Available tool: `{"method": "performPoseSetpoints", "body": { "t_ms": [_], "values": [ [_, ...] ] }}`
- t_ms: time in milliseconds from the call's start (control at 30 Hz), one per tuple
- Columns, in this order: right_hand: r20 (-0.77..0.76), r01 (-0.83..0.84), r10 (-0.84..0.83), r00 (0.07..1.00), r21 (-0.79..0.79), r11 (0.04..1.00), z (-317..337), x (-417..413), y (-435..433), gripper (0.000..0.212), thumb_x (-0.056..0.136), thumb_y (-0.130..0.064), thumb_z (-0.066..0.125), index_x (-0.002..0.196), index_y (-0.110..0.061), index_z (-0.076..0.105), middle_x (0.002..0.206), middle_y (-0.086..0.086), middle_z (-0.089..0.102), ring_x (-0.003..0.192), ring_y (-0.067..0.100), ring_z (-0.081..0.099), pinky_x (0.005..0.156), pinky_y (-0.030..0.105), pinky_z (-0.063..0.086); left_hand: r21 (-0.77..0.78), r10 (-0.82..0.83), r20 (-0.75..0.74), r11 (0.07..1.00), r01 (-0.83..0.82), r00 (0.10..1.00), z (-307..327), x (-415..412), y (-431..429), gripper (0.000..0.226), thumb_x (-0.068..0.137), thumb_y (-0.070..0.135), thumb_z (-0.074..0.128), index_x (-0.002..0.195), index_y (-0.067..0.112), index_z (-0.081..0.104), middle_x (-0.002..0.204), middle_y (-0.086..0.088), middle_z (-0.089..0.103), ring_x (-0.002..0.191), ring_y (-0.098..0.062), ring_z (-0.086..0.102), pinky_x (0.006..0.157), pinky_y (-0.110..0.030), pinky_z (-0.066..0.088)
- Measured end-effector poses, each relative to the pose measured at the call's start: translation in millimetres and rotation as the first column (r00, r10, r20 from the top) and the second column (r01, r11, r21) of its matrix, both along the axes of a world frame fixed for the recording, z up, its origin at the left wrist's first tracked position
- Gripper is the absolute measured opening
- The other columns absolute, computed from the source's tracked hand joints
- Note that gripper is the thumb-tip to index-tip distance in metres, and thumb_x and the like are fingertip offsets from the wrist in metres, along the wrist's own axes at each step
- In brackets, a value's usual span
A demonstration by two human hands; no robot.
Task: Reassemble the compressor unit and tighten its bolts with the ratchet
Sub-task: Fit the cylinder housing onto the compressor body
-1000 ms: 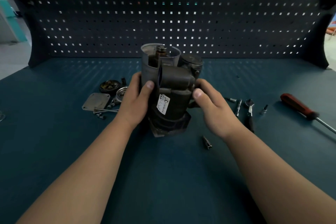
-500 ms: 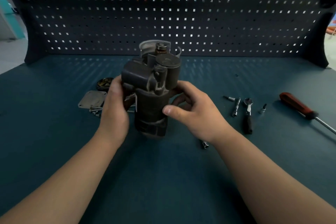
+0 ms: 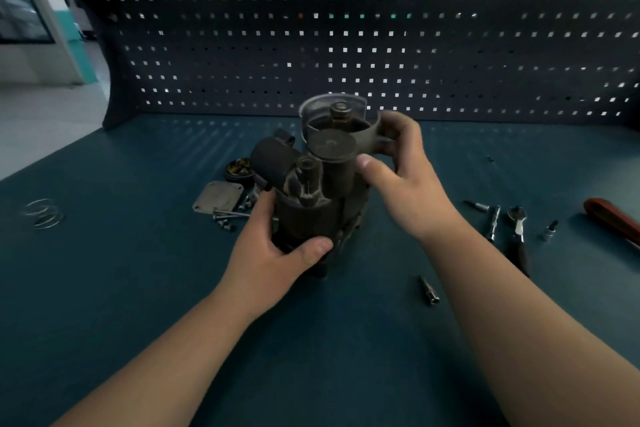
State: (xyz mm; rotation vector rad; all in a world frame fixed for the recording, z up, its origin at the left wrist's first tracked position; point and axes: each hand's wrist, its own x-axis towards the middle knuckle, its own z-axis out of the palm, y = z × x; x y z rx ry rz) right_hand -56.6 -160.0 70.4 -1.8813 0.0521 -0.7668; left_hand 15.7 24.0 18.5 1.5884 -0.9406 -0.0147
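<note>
left grip [image 3: 273, 253]: curled round the lower body of the compressor unit [image 3: 311, 211], thumb lying across its front near the base, fingers wrapped out of sight round its left side.
right grip [image 3: 401, 177]: curled on the top right of the unit, fingers hooked over the grey rim of the upper housing, thumb tip against the side of the round dark cap; this hand is blurred.
compressor unit: upright between both hands over the middle of the counter [image 3: 138, 288], nearer the back edge; its foot is hidden by the left hand, so it may be resting on the counter or just lifted, i cannot tell which.
unit top: open grey cup with a brass-coloured stub standing in it.
left of unit: flat grey cover plate [image 3: 218, 196] with loose bolts [image 3: 225, 218] at its front edge, and a round part [image 3: 239, 166] behind it.
far left edge: coiled wire spring [image 3: 43, 213], well apart from the rest.
right of unit: ratchet [image 3: 517, 236] lying untouched, an extension bar [image 3: 493, 222] just beside it, a small socket [image 3: 550, 230] further right.
right edge: red-handled screwdriver [image 3: 613, 218].
front of right forearm: lone socket [image 3: 429, 289] on its side.
back edge: dark pegboard [image 3: 346, 45] standing upright.
</note>
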Motion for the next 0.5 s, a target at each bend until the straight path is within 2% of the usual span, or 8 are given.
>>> {"method": "performPoseSetpoints", "body": {
  "t_ms": [67, 167, 233, 300, 433, 500],
  "values": [
    [-0.034, -0.085, 0.086, 0.996, 0.030, 0.996, -1.3, 7.7, 3.6, 0.074, 0.075, -0.055, 0.058, 0.139, -0.035, 0.028, 0.135, -0.021, 0.049, 0.118, -0.013, 0.047, 0.089, 0.008, 0.044, 0.029, 0.011, -0.038, 1.000, -0.010, 0.999, -2.6, -1.5, 4.0, 0.060, 0.055, 0.055, 0.074, 0.100, 0.076, 0.040, 0.111, 0.039, 0.057, 0.104, 0.021, 0.050, 0.077, 0.001, 0.039],
    [-0.022, -0.100, 0.100, 0.995, 0.025, 0.995, -8.6, 15.2, 10.5, 0.059, 0.079, -0.055, 0.050, 0.134, -0.038, 0.039, 0.116, -0.036, 0.057, 0.111, -0.014, 0.052, 0.084, 0.003, 0.040, 0.064, 0.031, -0.008, 0.998, -0.030, 0.999, -4.7, -0.9, 5.8, 0.062, 0.052, 0.059, 0.075, 0.100, 0.078, 0.040, 0.121, 0.021, 0.053, 0.112, 0.014, 0.048, 0.087, -0.005, 0.040],
    [0.015, -0.051, 0.051, 0.999, 0.038, 0.998, -11.2, 18.6, 13.3, 0.059, 0.080, -0.058, 0.046, 0.132, -0.030, 0.044, 0.113, -0.030, 0.061, 0.108, -0.011, 0.054, 0.083, 0.006, 0.041, 0.062, 0.022, 0.031, 0.998, -0.024, 0.999, -2.1, 2.9, 5.1, 0.062, 0.055, 0.063, 0.073, 0.107, 0.074, 0.041, 0.129, 0.016, 0.047, 0.121, 0.005, 0.045, 0.097, -0.016, 0.039],
    [0.057, 0.015, -0.018, 0.998, 0.045, 0.999, -11.6, 20.1, 15.8, 0.064, 0.080, -0.062, 0.042, 0.130, -0.023, 0.046, 0.112, -0.020, 0.061, 0.103, -0.012, 0.055, 0.082, 0.005, 0.041, 0.064, 0.012, 0.040, 0.998, -0.014, 0.999, 0.6, 8.8, 2.9, 0.063, 0.056, 0.070, 0.070, 0.113, 0.070, 0.043, 0.136, 0.011, 0.042, 0.127, 0.000, 0.041, 0.102, -0.021, 0.038],
    [0.091, 0.174, -0.182, 0.979, 0.094, 0.980, -9.7, 21.8, 12.6, 0.052, 0.084, -0.057, 0.041, 0.122, -0.023, 0.050, 0.107, -0.020, 0.058, 0.090, -0.020, 0.053, 0.072, -0.001, 0.037, 0.087, -0.095, -0.004, 0.992, 0.095, 0.995, 7.1, 15.2, -6.9, 0.073, 0.057, 0.081, 0.061, 0.123, 0.064, 0.036, 0.139, 0.016, 0.038, 0.126, 0.007, 0.039, 0.099, -0.011, 0.036],
    [0.097, 0.247, -0.256, 0.962, 0.101, 0.964, -8.6, 20.0, 5.7, 0.049, 0.084, -0.055, 0.041, 0.121, -0.025, 0.051, 0.104, -0.021, 0.058, 0.087, -0.022, 0.053, 0.068, -0.001, 0.037, 0.098, -0.157, -0.039, 0.982, 0.160, 0.987, 6.8, 13.7, -16.5, 0.073, 0.061, 0.077, 0.063, 0.126, 0.059, 0.036, 0.137, 0.016, 0.042, 0.124, 0.005, 0.042, 0.103, -0.020, 0.039]
  ]
}}
